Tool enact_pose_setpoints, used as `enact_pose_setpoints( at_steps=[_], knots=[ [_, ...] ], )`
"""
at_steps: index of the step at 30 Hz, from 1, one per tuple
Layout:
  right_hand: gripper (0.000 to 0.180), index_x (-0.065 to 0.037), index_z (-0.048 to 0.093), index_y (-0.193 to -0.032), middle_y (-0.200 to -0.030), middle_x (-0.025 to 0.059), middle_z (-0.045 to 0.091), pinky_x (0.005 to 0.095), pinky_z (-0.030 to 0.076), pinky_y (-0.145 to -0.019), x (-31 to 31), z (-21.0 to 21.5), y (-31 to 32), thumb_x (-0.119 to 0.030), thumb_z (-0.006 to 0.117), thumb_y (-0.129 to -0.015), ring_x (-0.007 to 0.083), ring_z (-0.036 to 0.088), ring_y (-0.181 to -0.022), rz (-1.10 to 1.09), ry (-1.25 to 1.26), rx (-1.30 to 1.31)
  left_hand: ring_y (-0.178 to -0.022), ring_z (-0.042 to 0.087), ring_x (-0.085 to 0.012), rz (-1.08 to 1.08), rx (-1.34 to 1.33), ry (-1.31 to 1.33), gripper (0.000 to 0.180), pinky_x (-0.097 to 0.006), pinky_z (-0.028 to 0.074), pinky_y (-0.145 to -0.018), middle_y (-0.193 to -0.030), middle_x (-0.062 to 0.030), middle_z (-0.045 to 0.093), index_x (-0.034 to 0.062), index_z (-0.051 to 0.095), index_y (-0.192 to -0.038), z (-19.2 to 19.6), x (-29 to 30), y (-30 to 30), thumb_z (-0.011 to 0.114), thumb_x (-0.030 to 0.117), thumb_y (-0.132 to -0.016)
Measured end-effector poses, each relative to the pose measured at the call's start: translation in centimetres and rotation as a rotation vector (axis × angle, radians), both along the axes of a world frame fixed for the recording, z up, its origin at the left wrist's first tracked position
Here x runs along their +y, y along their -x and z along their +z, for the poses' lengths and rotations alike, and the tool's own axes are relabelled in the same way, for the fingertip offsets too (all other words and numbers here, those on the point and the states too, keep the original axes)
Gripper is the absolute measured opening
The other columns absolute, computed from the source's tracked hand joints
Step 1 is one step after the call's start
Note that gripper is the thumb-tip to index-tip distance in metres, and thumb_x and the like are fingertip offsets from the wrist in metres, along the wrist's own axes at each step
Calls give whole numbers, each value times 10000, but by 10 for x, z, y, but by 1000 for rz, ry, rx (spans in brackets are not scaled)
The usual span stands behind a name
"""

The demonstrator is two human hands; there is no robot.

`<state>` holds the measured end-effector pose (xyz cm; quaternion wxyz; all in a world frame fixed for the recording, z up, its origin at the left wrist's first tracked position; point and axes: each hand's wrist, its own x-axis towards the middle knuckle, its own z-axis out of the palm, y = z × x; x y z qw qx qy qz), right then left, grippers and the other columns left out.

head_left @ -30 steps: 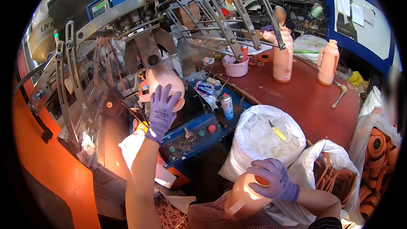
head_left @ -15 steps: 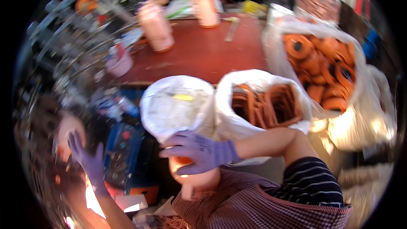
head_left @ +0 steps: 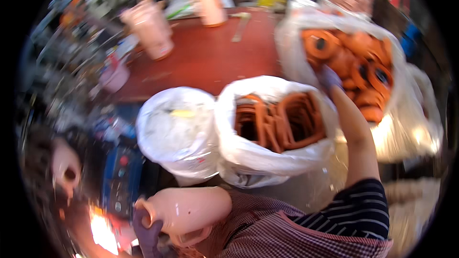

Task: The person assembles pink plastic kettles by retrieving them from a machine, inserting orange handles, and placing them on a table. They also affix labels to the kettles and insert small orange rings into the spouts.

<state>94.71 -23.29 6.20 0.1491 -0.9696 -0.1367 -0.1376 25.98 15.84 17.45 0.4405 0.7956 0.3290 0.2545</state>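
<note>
A pink plastic jug (head_left: 196, 210) lies on its side against my checked apron, its open neck toward the left. My left hand (head_left: 147, 231), in a purple glove, has its fingers curled round the neck rim. On the right, my gloved right hand (head_left: 330, 79) reaches into a large white bag (head_left: 291, 33) of orange round plastic parts (head_left: 370, 43). It touches the parts at the bag's left side; its fingertips are blurred and mostly hidden. Another pink jug (head_left: 66, 165), with a dark opening, is at the far left among machinery.
A white-lined bucket (head_left: 177, 129) and a white bag (head_left: 229, 157) of orange handle-shaped frames (head_left: 296, 119) stand before me. Behind is a red table (head_left: 205, 57) with two pink jugs (head_left: 150, 31). At left are a blue control box (head_left: 122, 177) and a bright glow (head_left: 103, 231).
My right hand has left the jug at my lap and gone into the bag of orange parts. My left hand has come from the far-left jug to the lap jug's neck. The view has shifted.
</note>
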Motion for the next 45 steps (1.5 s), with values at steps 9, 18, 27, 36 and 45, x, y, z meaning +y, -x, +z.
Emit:
enact_pose_setpoints(
  at_steps=[9, 18, 27, 36, 45],
  knots=[
    [303, 29, 690, -1040, -926, 131, 719, 339, 513, -756, -27, -47, -79, -244, 581, -967, 200, 632, -800, -25, -957, -3, -835, 638, -223, 10, 213, -198, 346, -336, 503, -755, -982, -135, 668, -8, 663, -812, 18, -23, 9, 873, 242, -697],
    [324, -27, 653, -1159, -1190, 152, 645, 382, 497, -927, 198, 98, 222, -196, 690, -884, 269, 632, -1049, 1456, -497, 474, -701, 629, -173, 332, 140, -78, 400, -318, 487, -650, -751, -109, 630, -34, 656, -715, -31, -15, 82, 826, 326, -755],
    [446, -108, 556, -1370, -1319, 222, 586, 419, 449, -1028, 246, 11, 487, -345, 478, -1000, 329, 569, -1229, 1803, 720, 1106, -703, 576, -110, 1176, -474, 244, 384, -271, 465, -561, -863, -42, 645, 12, 630, -1073, -96, -74, 213, 639, 371, -937],
    [429, -6, 580, -1280, -1172, 139, 649, 381, 511, -915, 169, -35, 459, -262, 662, -946, 284, 637, -1052, 1841, 64, 766, -1090, 626, -248, 966, -469, 163, 551, -358, 559, -842, -1296, -124, 588, 102, 434, -1399, -166, -138, 251, 622, 374, -959],
    [433, 52, 615, -1120, -959, 137, 584, 321, 453, -799, 328, 92, 479, -306, 610, -876, 197, 564, -899, 1417, -501, 654, -1213, 550, -250, 788, -144, -34, 798, -378, 481, -981, -1337, -161, 520, 54, 320, -1392, -158, -145, 213, 828, 130, -781]
  ],
)
